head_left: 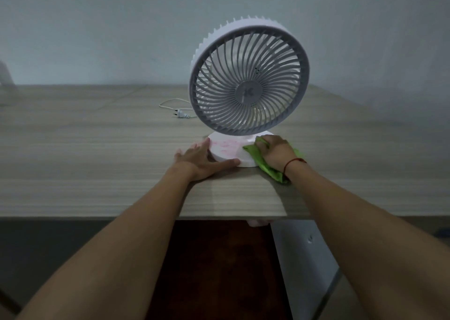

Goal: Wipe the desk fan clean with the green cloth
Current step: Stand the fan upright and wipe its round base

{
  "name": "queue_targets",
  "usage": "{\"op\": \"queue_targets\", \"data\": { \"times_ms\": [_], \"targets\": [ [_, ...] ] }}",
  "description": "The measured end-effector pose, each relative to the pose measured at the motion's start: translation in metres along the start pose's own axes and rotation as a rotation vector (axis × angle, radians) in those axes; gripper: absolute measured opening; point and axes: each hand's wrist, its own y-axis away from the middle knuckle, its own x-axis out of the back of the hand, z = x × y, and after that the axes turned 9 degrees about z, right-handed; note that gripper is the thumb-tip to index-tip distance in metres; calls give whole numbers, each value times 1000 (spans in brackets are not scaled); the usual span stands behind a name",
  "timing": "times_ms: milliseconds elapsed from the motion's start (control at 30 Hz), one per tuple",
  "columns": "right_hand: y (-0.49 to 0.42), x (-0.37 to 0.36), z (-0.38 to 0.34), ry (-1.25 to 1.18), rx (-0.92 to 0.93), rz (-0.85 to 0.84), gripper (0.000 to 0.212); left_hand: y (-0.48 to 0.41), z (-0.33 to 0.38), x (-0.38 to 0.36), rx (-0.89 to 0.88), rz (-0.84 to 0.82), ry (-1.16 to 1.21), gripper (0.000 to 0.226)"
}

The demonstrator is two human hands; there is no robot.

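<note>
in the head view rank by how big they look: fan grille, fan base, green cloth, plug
1. fan grille, largest by far
2. fan base
3. green cloth, partly hidden under the right hand, so its place against the base is unsure
4. plug, smallest, though also farthest back

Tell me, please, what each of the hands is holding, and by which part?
The right hand grips the green cloth at its bunched middle, on the fan's base. The left hand steadies that base's left front rim, fingers spread.
</note>
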Motion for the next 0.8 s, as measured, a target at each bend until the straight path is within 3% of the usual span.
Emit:
{"op": "queue_targets", "data": {
  "times_ms": [167,333,467,533,600,667,700,733,800],
  "targets": [
    [8,-13,-17,19,96,9,37,-1,0,-3,10,13,19,140],
    [38,-2,-19,-229,144,-5,30,7,3,3,-11,19,19,130],
    [51,17,-15,-488,67,-111,22,24,7,12,-54,89,197,100],
    [52,29,-10,-637,-10,-103,40,36,10,11,-11,201,293,82],
    [52,40,-2,-673,-95,8,48,46,18,10,107,334,415,57],
    [55,47,9,-504,-204,160,38,53,31,9,141,411,510,33],
    [59,50,14,-340,-261,194,31,56,39,8,126,417,532,32],
    [64,51,17,-173,-309,182,31,59,47,6,120,402,545,39],
    [72,51,14,27,-354,79,52,64,62,3,148,301,532,60]
  ]
}}
